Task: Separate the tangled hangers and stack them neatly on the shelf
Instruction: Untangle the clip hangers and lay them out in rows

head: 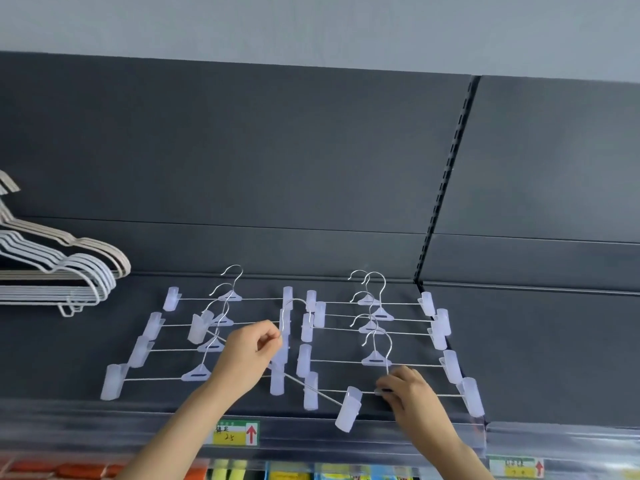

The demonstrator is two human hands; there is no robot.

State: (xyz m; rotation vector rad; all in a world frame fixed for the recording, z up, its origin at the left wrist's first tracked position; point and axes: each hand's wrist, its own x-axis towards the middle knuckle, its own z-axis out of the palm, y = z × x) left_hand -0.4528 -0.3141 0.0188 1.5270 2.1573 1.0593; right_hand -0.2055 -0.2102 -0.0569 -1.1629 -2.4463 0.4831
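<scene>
Pinching w/ thumb & fingertips, the left hand [249, 355] holds the wire hook of a slanted hanger [348, 412], which lies crosswise over the others. The right hand [407, 393] curls around the centre of the front hanger [472, 398] in the right row, approx where the hook meets the bar; exact finger contact is hidden.

Outward from the hands: the slanted hanger's bar runs diagonally, upper clip up in the left row [201, 372], lower clip at the front lip of the shelf [519, 358], just beside the right hand. Both rows lie flat on the shelf, hooks toward the back wall. The left row is evenly stepped; the right row [375, 358] is bunched at the back, w/ hooks overlapping. White wire hangers [86, 271] sit far left, and a price tag [235, 433] on the shelf edge below.

Risks, as I judge it:
- Lifting by the thin hook lets the bar swing, so a clip may snag a neighbour's bar & drag the left row out of line
- The lower clip is at the edge, so a slipped pinch could tip the hanger off the shelf
- The right hand may nudge the front hanger askew
</scene>
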